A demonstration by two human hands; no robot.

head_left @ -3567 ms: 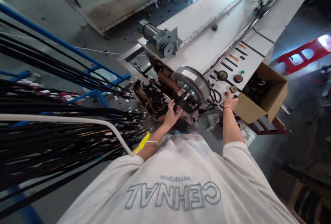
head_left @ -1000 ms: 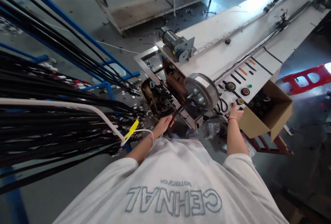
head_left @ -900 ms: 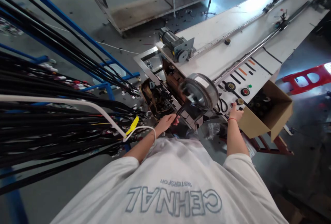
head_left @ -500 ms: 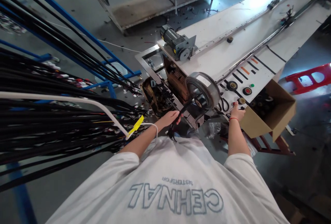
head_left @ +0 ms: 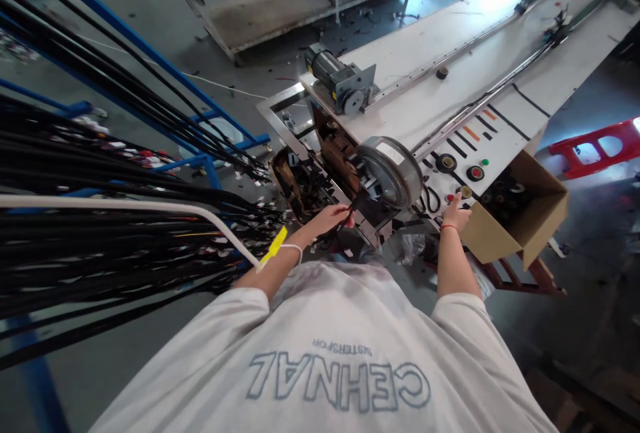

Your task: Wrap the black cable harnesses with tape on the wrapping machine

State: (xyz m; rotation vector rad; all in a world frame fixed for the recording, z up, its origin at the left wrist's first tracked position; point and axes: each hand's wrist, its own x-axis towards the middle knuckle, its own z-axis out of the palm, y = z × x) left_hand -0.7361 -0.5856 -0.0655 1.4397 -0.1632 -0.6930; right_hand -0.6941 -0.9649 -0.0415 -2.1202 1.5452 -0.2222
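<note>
My left hand is closed on a black cable bundle that runs up into the round grey winding head of a taping machine. My right hand rests on the machine's white control panel, fingers pressed by a brass-coloured button at its near edge. A red button and a black tape roll sit just beyond. A white cord with a yellow tag loops over my left forearm.
A rack with blue rails holds many black cable harnesses on the left. An open cardboard box of tape rolls hangs to the right of the panel. A grey motor sits on the long white bench. A red stool is at far right.
My left hand has moved closer to the winding head along the black cable, and the head has turned. My right hand stays on the control panel.
</note>
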